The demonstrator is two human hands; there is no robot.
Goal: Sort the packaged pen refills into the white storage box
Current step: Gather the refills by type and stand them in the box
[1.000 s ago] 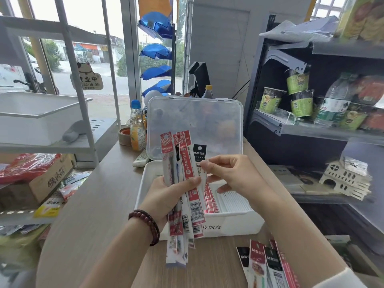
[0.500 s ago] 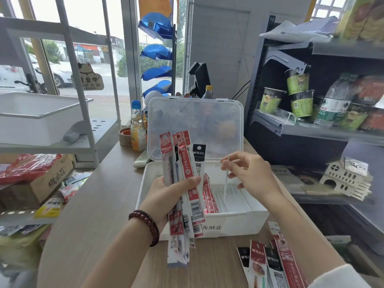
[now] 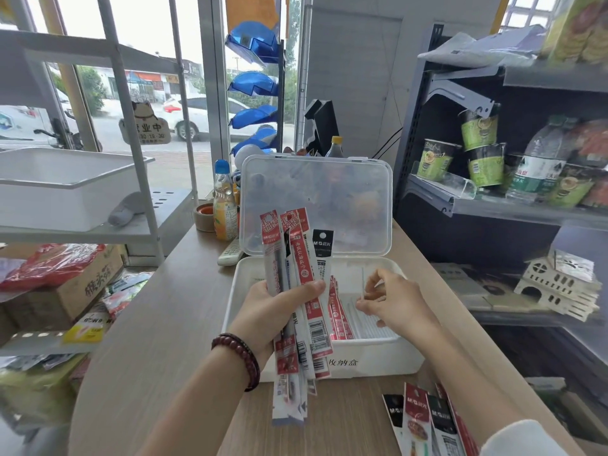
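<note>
Holding a bundle of refills (image 3: 296, 274) in my L hand (image 3: 269, 311), fingers clamped round it, over the box (image 3: 371, 360). R hand (image 3: 394, 301) is pinching one thin refill (image 3: 363, 281) above the inside. Red packs (image 3: 340, 320) are lying in it already (loose packs (image 3: 427, 419) waiting on the table (image 3: 164, 324)); I'm judging approx. half done.

Shop: stocked shelves (image 3: 513, 214), counter (image 3: 154, 327)

Orange soda bottle (image 3: 224, 208), tape roll (image 3: 204, 217)

Left hand (image 3: 268, 312) curled, right hand (image 3: 396, 306) pinched
</note>
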